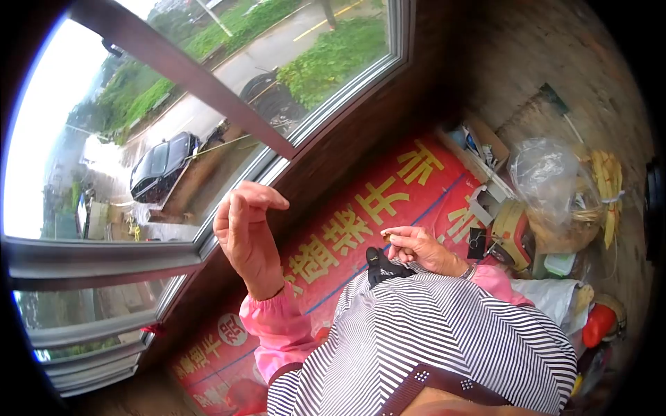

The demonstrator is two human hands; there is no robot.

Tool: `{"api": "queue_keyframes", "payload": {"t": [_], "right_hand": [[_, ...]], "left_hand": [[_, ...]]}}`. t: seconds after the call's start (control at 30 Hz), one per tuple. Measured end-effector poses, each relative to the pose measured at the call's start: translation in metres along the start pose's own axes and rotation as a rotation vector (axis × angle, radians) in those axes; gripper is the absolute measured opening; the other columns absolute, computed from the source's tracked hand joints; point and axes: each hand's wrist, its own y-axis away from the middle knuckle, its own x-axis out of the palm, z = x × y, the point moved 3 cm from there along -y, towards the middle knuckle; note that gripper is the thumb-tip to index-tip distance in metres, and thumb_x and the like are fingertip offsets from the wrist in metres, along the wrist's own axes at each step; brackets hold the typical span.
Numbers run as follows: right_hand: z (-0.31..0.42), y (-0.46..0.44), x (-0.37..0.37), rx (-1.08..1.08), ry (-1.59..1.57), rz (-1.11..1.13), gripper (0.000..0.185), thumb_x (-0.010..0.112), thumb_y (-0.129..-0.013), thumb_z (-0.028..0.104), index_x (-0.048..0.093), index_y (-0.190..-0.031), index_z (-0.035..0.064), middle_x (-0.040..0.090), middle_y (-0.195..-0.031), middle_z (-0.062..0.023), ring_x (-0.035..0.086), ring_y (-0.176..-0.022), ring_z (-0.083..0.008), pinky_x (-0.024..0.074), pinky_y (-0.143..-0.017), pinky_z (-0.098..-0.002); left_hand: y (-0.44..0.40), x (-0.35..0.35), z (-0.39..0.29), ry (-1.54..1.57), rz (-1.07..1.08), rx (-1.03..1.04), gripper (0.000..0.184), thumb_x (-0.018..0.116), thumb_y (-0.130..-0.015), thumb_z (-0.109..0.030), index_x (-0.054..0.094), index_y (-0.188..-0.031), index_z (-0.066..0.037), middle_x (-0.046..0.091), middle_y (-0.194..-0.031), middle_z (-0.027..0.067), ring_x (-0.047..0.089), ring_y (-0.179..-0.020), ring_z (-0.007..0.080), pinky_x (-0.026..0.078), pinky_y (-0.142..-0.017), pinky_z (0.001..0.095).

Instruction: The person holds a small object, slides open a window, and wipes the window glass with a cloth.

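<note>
My left hand (pixel 251 239) is raised beside the window frame. Its fingers are bent over and pressed together, and whatever they may hold is too small to make out. Lower and to the right, my right hand (pixel 424 251) pinches a small brownish thing (pixel 387 236) between thumb and fingertips; its kind is unclear. Just under that hand, a black shoe-like item (pixel 383 267) shows at the edge of my striped apron (pixel 416 312). Pink sleeves cover both forearms.
A window (pixel 277 163) with metal frames fills the left, with a parked car (pixel 163 166) outside. Beneath me lies a red banner (pixel 333 208) with yellow characters. At right are a clear plastic bag (pixel 548 173), a cardboard box (pixel 488 142) and a red-and-beige object (pixel 512 236).
</note>
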Motion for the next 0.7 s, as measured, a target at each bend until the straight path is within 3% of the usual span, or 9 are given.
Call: {"api": "queue_keyframes", "payload": {"t": [0.17,0.27,0.43,0.53,0.67,0.7], "right_hand": [[0.041,-0.015,-0.026,-0.042,0.027,-0.035,0.033,0.053,-0.097,0.012,0.053,-0.126,-0.0051,0.067,-0.082,-0.0088,0.055,-0.056,-0.0029,0.0464,-0.052,-0.0135],[0.073,-0.030,-0.054,-0.069,0.040,-0.043,0.035,0.054,-0.097,0.013,0.053,-0.127,-0.0049,0.067,-0.082,-0.0083,0.055,-0.058,-0.0027,0.0455,-0.053,-0.0138],[0.145,-0.051,-0.108,-0.144,0.058,-0.059,0.035,0.056,-0.096,0.015,0.055,-0.126,-0.0030,0.068,-0.081,-0.0076,0.052,-0.058,-0.0025,0.0435,-0.054,-0.0142],[0.183,-0.054,-0.133,-0.149,0.054,-0.073,0.033,0.056,-0.096,0.016,0.056,-0.124,-0.0020,0.068,-0.080,-0.0074,0.051,-0.058,-0.0025,0.0437,-0.055,-0.0142],[0.210,-0.062,-0.158,-0.141,0.081,-0.036,0.034,0.056,-0.096,0.016,0.057,-0.125,-0.0013,0.068,-0.081,-0.0079,0.054,-0.058,-0.0032,0.0438,-0.054,-0.0149],[0.214,-0.064,-0.162,-0.137,0.089,-0.038,0.034,0.056,-0.096,0.016,0.057,-0.125,-0.0012,0.068,-0.081,-0.0080,0.054,-0.059,-0.0033,0.0438,-0.053,-0.0151]], "left_hand": [[-0.054,0.020,0.029,-0.146,0.023,0.143,0.032,0.048,-0.099,-0.018,0.063,-0.086,0.007,0.063,-0.091,0.0185,0.061,-0.088,0.0219,0.049,-0.080,0.0323],[-0.087,0.043,0.045,-0.372,-0.033,0.278,0.031,0.049,-0.098,-0.020,0.065,-0.089,0.006,0.065,-0.097,0.0173,0.061,-0.090,0.0206,0.048,-0.082,0.0316],[-0.143,0.083,0.067,-0.713,-0.169,0.452,0.030,0.060,-0.094,-0.024,0.065,-0.114,-0.002,0.066,-0.114,0.0107,0.059,-0.106,0.0189,0.045,-0.089,0.0325],[-0.186,0.104,0.081,-0.928,-0.270,0.660,0.033,0.065,-0.091,-0.024,0.064,-0.118,-0.005,0.064,-0.120,0.0106,0.057,-0.112,0.0193,0.044,-0.092,0.0349],[-0.230,0.130,0.088,-1.262,-0.280,0.879,0.042,0.070,-0.087,-0.024,0.059,-0.123,-0.005,0.058,-0.127,0.0156,0.053,-0.119,0.0282,0.040,-0.100,0.0424],[-0.240,0.135,0.090,-1.318,-0.271,0.885,0.050,0.072,-0.085,-0.031,0.057,-0.125,-0.006,0.055,-0.131,0.0168,0.050,-0.123,0.0328,0.038,-0.103,0.0458]]}}
